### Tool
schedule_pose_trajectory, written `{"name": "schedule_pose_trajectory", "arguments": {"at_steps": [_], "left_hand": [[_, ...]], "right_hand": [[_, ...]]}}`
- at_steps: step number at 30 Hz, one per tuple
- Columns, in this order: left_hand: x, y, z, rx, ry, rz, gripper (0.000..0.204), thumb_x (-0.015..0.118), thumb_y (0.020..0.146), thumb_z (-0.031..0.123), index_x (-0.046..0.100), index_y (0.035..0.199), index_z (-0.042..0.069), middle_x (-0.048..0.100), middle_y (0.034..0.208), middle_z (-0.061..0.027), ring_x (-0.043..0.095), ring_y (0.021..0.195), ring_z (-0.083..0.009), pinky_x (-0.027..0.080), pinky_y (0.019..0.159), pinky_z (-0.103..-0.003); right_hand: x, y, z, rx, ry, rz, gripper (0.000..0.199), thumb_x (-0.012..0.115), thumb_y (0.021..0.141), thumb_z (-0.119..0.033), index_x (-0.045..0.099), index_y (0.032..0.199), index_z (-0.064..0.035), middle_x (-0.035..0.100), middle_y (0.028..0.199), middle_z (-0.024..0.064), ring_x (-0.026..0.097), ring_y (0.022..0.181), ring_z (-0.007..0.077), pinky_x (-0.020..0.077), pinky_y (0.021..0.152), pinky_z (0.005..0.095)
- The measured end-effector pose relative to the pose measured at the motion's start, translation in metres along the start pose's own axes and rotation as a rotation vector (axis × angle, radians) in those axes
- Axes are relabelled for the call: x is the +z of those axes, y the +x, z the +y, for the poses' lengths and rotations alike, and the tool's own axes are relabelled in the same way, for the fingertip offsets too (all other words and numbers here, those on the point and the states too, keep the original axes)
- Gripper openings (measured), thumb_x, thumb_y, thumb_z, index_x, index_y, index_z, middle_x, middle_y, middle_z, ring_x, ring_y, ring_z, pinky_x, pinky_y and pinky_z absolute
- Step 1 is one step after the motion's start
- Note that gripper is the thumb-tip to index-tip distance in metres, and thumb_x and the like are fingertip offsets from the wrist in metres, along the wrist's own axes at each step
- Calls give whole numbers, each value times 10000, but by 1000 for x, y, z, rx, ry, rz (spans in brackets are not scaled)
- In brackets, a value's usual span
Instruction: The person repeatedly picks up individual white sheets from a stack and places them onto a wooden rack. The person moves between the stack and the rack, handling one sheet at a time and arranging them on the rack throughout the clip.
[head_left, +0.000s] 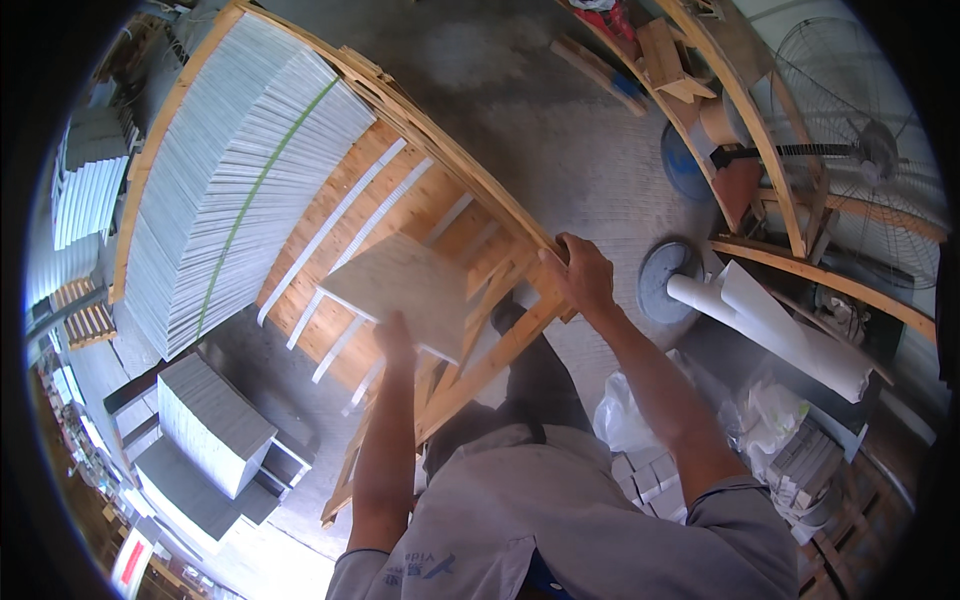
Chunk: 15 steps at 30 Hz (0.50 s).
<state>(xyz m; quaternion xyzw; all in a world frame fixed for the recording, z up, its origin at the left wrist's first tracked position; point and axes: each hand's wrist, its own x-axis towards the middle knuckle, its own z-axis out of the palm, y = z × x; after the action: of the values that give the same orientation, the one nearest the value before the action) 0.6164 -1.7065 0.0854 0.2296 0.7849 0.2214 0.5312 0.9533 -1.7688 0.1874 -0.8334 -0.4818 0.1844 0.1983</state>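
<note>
My left hand [395,338] is closed on the near edge of a square grey stone tile [400,278], held tilted over the wooden crate [325,180]. Most of those fingers are hidden behind the tile. At the crate's right corner, my right hand [582,272] grips the wooden rail [470,180], its fingers bent over the top. A long row of light tiles [255,115] stands on edge in the crate's far left part, with a green strap [250,205] across it. White strips [345,225] lie over the crate's bare plywood.
At lower left, a stack of tiles [215,420] sits on a low stand. A round grey disc [665,280] and a white roll [770,330] are to the right, below a large wire fan [870,150]. Plastic wrapping [625,410] lies beside my right arm.
</note>
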Motion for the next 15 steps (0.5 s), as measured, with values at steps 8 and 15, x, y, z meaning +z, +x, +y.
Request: {"name": "schedule_pose_trajectory", "arguments": {"at_steps": [8,15], "left_hand": [[-5,16,3,105,215,-144,322,667,760,166,582,949,-80,603,834,-128,590,693,-230,464,548,-352],[25,-2,24,66,93,-165,277,664,747,152,594,878,-82,549,708,-79,486,540,-162,383,457,-329]], "right_hand": [[0,1,-2,38,-22,2,355,653,856,-356,638,1013,-39,675,911,141,653,863,305,524,740,418],[-1,0,-6,75,-48,-2,349,644,860,-354,642,1016,-42,675,897,133,654,852,297,524,748,414]]}}
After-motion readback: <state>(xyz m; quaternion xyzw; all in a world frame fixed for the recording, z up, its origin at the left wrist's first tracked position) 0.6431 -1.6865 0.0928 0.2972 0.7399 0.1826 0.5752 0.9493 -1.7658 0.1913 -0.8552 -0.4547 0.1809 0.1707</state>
